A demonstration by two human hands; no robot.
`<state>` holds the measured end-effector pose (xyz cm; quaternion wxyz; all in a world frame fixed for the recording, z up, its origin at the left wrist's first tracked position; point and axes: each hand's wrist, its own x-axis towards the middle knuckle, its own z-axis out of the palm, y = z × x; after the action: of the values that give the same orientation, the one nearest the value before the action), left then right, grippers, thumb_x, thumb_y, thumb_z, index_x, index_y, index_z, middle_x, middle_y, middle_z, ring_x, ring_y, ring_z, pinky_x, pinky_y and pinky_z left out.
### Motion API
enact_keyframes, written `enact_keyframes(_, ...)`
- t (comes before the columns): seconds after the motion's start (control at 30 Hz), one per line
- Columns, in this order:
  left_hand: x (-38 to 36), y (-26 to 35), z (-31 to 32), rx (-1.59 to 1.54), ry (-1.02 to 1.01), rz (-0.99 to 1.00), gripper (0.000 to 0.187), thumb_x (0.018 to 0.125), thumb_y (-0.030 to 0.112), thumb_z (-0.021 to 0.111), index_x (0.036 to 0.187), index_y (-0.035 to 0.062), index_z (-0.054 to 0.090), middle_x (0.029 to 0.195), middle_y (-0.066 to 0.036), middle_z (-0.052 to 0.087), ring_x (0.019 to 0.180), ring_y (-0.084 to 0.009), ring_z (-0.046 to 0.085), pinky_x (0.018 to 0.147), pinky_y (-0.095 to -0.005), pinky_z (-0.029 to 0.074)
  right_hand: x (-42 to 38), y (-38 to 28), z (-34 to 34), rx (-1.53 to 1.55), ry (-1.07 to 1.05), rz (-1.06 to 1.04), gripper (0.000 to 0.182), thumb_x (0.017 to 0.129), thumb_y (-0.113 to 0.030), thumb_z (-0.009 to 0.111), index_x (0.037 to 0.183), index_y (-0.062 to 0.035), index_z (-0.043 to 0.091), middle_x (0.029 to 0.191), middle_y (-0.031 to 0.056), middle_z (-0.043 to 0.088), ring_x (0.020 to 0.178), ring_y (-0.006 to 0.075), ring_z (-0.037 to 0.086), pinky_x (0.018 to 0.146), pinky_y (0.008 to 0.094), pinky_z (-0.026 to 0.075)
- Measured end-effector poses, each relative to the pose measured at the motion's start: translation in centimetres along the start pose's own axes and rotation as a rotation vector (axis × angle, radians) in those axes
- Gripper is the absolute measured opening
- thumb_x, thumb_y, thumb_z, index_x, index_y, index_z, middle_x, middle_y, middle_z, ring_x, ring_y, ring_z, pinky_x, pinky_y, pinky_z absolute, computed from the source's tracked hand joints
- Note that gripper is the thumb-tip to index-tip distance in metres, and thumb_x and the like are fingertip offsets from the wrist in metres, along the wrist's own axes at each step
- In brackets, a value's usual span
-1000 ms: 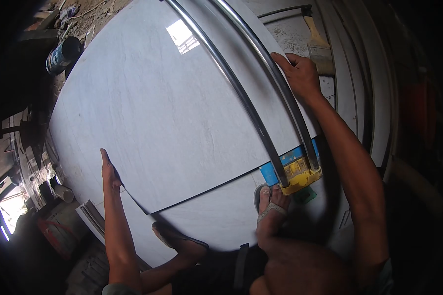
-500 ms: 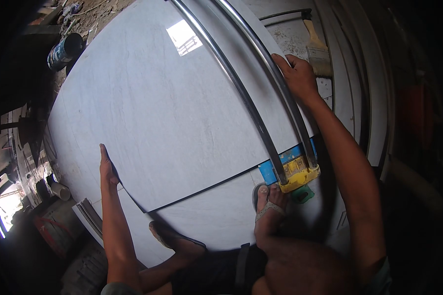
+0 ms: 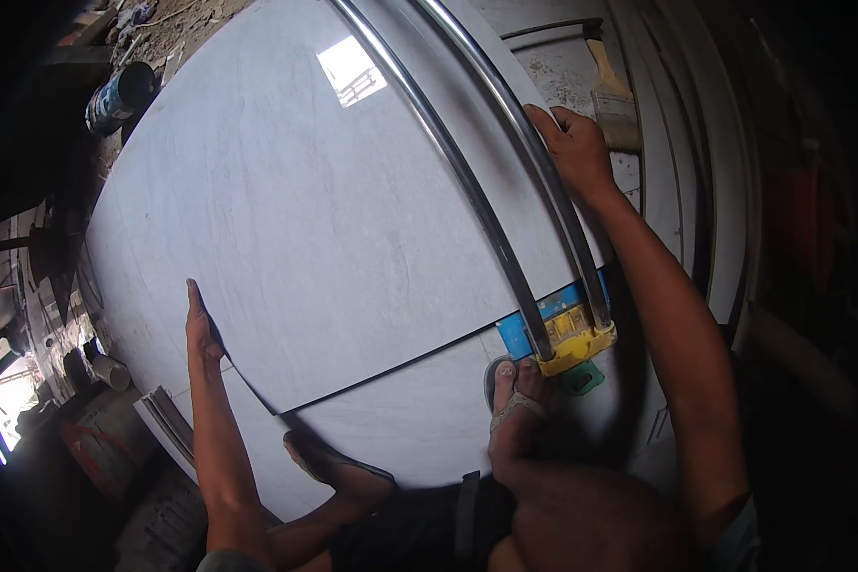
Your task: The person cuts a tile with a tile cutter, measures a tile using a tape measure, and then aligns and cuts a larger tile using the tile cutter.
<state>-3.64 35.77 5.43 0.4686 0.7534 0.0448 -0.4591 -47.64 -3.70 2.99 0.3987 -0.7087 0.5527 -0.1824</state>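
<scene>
A large pale grey, faintly veined tile (image 3: pixel 353 248) spreads under the two metal rails of a tile cutter (image 3: pixel 481 200). Fingers straight and seen edge-on, my left hand (image 3: pixel 201 329) holds the tile's left edge, with the thumb low against it. My right hand (image 3: pixel 578 153) grips the right edge beyond the rails, its fingers bent and partly hidden. The cutter's yellow end piece (image 3: pixel 574 351) sits on a blue base, close to my sandalled foot. A dark gap and shadow run beneath the tile's near edge.
A paint brush (image 3: pixel 612 95) with a wooden handle lies right of the rails. More pale tiles (image 3: pixel 391 419) lie underneath and around. A can (image 3: pixel 114 100) lies at upper left near rubble. My other foot (image 3: pixel 343 467) rests at lower left of the tile.
The whole view has shifted very slightly, with the scene a little further left. Both hands keep their places on the tile's edges.
</scene>
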Motion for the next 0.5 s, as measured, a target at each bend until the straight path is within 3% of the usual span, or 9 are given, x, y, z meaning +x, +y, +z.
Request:
enact_keyframes(0.23,-0.9,0.3,0.5,0.048,0.059,0.046,0.078,0.105,0.06,0.027,0.154,-0.0014,0.029,0.157,-0.015,0.037,0.143,-0.0315,0.037,0.119,-0.0368,0.029,0.0,0.3,0.1,-0.043,0.047,-0.069,0.062,0.093,-0.056,0.064,0.069,0.0004,0.059,0.058,0.0124,0.052,0.057,0.0199,0.046,0.063,0.0395,0.044)
enact_keyframes(0.4,0.3,-0.4,-0.4,0.026,-0.007,0.051,0.079,0.105,0.059,0.024,0.156,-0.0012,0.023,0.161,-0.017,0.029,0.146,-0.035,0.03,0.123,-0.0427,0.023,-0.4,-0.8,-0.7,-0.078,-0.003,-0.037,0.062,0.09,-0.059,0.064,0.086,0.0029,0.07,0.076,0.0216,0.068,0.07,0.0312,0.065,0.074,0.0406,0.052)
enact_keyframes(0.5,-0.2,-0.2,0.2,-0.016,-0.078,0.072,0.076,0.106,0.057,0.021,0.155,-0.0013,0.024,0.161,-0.017,0.029,0.147,-0.0346,0.029,0.123,-0.0431,0.023,-0.4,-0.3,-0.2,-0.015,0.017,-0.049,0.063,0.09,-0.06,0.064,0.085,0.0029,0.069,0.076,0.0204,0.069,0.072,0.031,0.066,0.075,0.0414,0.052)
